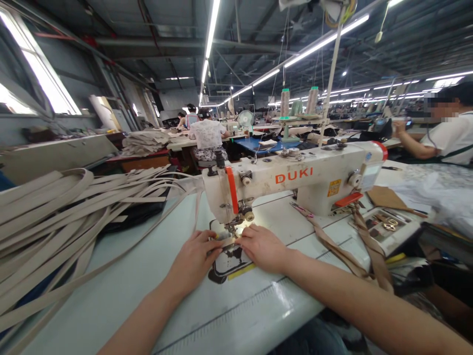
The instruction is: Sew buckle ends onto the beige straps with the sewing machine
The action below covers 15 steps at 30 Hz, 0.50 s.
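A white sewing machine (pixel 295 172) with orange lettering stands on the pale green table. Under its needle lies a short beige strap piece (pixel 228 242), spanning the gap between my two hands. My left hand (pixel 195 256) pinches the left end of this strap with thumb and fingers. My right hand (pixel 262 249) has its fingers closed on the right end, close beside the needle and presser foot (pixel 232 229). A lamp lights the spot behind my right fingers. The fingertips partly cover the strap ends.
Long beige straps (pixel 74 222) are heaped at the left, some trailing over the table (pixel 133 291). To the right are tweezers (pixel 301 209), brown strips (pixel 369 241) and a tray (pixel 402 235) with gold-handled scissors (pixel 389 223). Co-workers sit ahead and at the right.
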Each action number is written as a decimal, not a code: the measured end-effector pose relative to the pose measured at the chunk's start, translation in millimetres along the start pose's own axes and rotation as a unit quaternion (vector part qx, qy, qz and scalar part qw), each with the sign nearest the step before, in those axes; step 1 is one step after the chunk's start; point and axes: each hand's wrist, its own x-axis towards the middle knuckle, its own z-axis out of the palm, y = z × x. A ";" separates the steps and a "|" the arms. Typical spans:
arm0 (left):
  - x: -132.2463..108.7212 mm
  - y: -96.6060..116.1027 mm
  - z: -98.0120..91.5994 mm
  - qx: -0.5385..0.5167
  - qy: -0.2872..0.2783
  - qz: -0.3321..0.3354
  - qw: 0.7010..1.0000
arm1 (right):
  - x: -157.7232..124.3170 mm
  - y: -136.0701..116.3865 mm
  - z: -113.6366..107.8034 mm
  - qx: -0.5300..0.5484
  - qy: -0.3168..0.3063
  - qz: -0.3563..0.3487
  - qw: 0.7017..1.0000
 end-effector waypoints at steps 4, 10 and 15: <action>4.5 7.2 2.6 -0.004 0.006 0.023 1.000 | -0.5 -0.3 0.8 0.006 0.004 0.008 1.000; 11.7 12.3 12.0 -0.017 0.010 0.010 1.000 | -0.9 -1.0 -0.3 0.001 0.002 0.031 1.000; 9.9 6.0 12.6 -0.031 0.018 -0.014 0.999 | -12.4 0.7 -4.0 -0.006 0.026 0.037 0.999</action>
